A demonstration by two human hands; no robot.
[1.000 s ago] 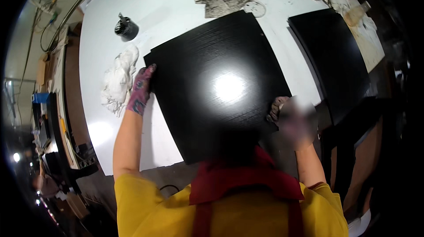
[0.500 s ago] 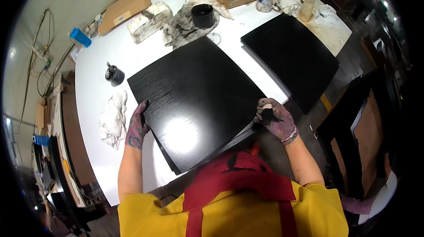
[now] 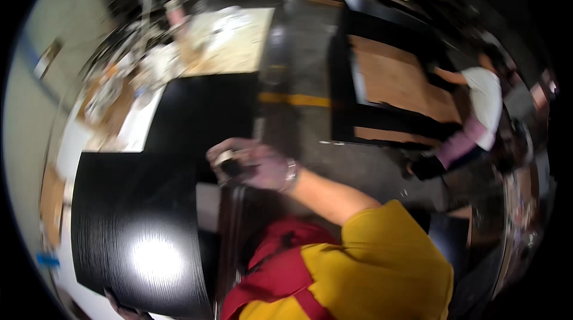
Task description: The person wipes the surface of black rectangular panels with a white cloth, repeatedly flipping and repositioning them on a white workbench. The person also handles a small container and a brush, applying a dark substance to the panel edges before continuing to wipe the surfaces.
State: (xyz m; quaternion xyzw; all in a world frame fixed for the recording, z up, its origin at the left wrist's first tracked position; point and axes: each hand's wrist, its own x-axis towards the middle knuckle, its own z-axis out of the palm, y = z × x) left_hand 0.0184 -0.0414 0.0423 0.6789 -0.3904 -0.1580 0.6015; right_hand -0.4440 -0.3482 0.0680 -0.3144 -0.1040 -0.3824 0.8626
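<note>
A square black panel [image 3: 137, 201] with a fine grain and a bright glare spot lies on the white table. At its near-left edge, low in the picture, my gloved left hand [image 3: 124, 309] grips the rim; much of that hand is cut off or dark. My right hand [image 3: 256, 165], in a stained purple-grey glove, is closed round a small pale-and-black thing [image 3: 229, 165], too blurred to name. It hovers by the panel's far right corner. Beyond, a second black panel [image 3: 203, 108] lies on the table.
A cardboard box [image 3: 110, 105] of odds and ends and crumpled cloths [image 3: 164, 60] sit at the table's far side. Right of the aisle, a person in a white top [image 3: 484, 96] stands by a table with black and brown panels [image 3: 394, 75].
My view has swung to the right and blurred, shifting the table leftward and bringing the person and far panels into sight. My right hand still holds the small thing.
</note>
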